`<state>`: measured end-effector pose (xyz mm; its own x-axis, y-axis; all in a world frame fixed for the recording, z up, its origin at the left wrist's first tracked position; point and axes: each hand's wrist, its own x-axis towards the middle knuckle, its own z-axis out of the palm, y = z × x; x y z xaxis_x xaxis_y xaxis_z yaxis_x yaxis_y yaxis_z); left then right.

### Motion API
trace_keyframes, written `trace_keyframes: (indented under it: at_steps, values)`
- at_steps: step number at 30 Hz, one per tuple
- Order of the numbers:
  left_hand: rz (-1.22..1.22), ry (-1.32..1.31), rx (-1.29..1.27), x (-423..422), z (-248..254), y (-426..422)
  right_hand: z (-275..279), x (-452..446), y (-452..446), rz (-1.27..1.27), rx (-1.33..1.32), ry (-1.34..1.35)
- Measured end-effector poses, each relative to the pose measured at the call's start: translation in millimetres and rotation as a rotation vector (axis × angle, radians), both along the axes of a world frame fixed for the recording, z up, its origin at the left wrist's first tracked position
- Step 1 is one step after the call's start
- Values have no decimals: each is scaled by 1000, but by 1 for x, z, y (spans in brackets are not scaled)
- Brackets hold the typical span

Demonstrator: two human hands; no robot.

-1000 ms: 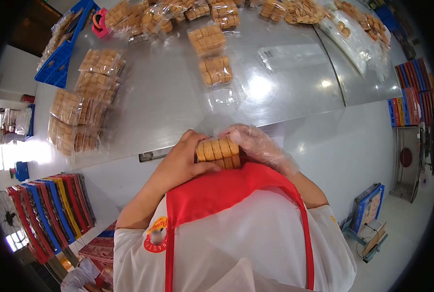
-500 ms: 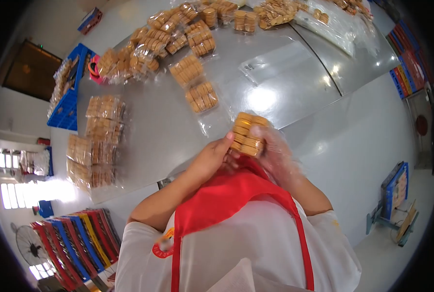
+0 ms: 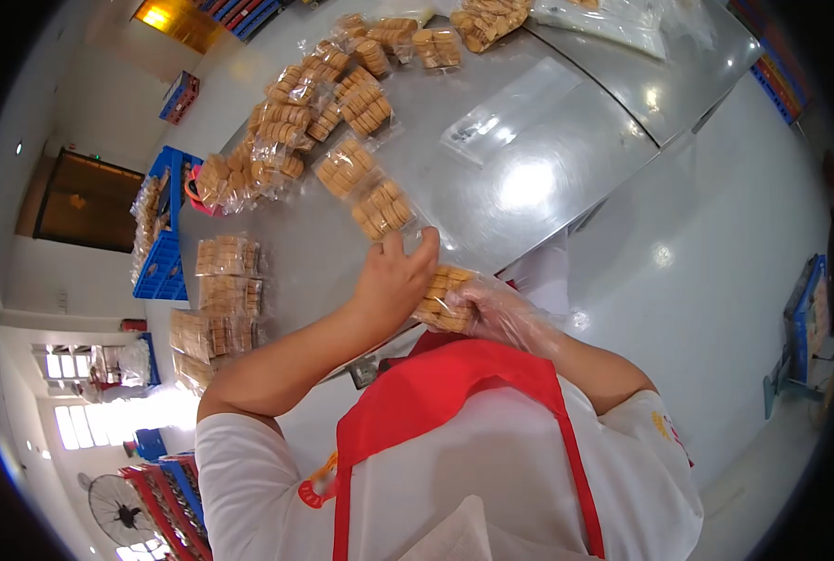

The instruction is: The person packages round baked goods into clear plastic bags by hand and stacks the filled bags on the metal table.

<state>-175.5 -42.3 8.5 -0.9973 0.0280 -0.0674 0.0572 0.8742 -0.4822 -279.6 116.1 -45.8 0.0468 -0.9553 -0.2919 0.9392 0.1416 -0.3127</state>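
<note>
My right hand (image 3: pixel 503 313), in a clear plastic glove, is closed on a stack of round biscuits (image 3: pixel 443 301) in rows, close to the red apron. Clear film shows around this stack, though I cannot tell whether the biscuits are inside it. My bare left hand (image 3: pixel 396 279) is just above and left of the stack, fingers apart and stretched toward the table. Its fingertips are at the near end of a clear bag of biscuits (image 3: pixel 381 209); whether they touch the film is unclear. Another bagged biscuit pack (image 3: pixel 346 168) lies just beyond.
Several biscuit packs (image 3: pixel 281 126) are heaped along the far left of the steel table (image 3: pixel 473 220). More packs (image 3: pixel 228 280) are stacked at the left edge, near a blue crate (image 3: pixel 162 266). Flat clear bags (image 3: pixel 510 110) lie right of centre.
My left hand has let go of the biscuit stack and moved up and left to the bag on the table. My right hand has lowered the stack slightly, toward the left. The view has shifted.
</note>
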Motion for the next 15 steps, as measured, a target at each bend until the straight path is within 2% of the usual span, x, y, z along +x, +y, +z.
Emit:
trace_keyframes:
  at_steps: [3, 6, 9, 15]
  values:
    - [33, 13, -6, -6, 11, 0, 7, 1, -14, -87, -59, -48]
    - [88, -28, 1, -15, 17, -3, 6, -2, -24, -150, -100, 55]
    - [14, -171, 55, -21, 25, -9, -4, -3, -30, -277, -96, 80]
    - [112, -329, 352, -44, 54, 8, -5, -3, -35, -562, -51, -134]
